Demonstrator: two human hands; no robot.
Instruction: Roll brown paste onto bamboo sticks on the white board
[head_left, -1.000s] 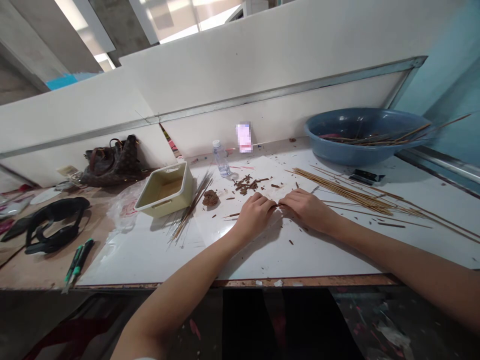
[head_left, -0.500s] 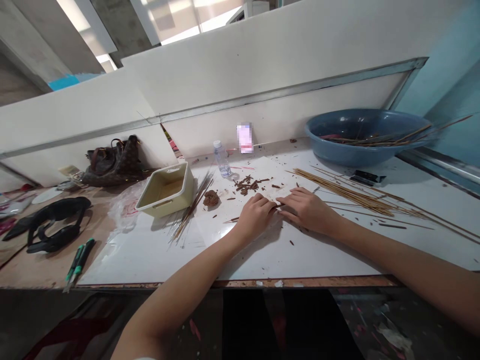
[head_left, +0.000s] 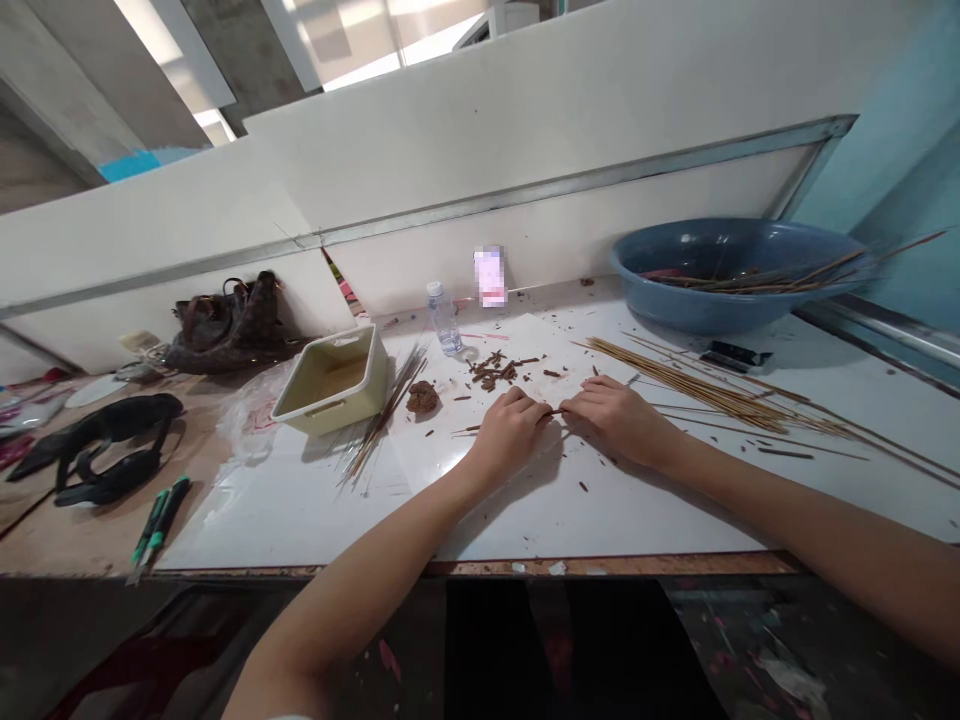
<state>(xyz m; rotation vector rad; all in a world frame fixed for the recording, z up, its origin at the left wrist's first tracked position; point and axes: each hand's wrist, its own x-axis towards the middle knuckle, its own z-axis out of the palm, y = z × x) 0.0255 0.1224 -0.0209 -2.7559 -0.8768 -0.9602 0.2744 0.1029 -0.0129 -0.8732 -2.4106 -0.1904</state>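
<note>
Between my two hands runs a thin brown stick (head_left: pixel 556 411), low over the white tabletop; a thin end of it seems to stick out on the left. My left hand (head_left: pixel 512 428) is closed around it, knuckles up. On the other side, the fingers of my right hand (head_left: pixel 616 415) close on the same stick. Just beyond lies a heap of short brown fragments (head_left: pixel 493 374). A rough brown lump (head_left: pixel 423 398) sits to the left of them. Right of my right hand is a bundle of thin tan sticks (head_left: pixel 690 385).
A cream plastic bin (head_left: pixel 330 412) stands left, beside thin wire-like sticks (head_left: pixel 386 410). Behind are a clear bottle (head_left: pixel 445 322) and an upright phone (head_left: pixel 490 277). A blue basin (head_left: pixel 697 300) holds long sticks at back right. Green-black tools (head_left: pixel 159 525) lie far left.
My right hand has shifted slightly and its fingers are drawn in closer on the stick. The stick's end left of my left hand shows a little less. Everything else stays put.
</note>
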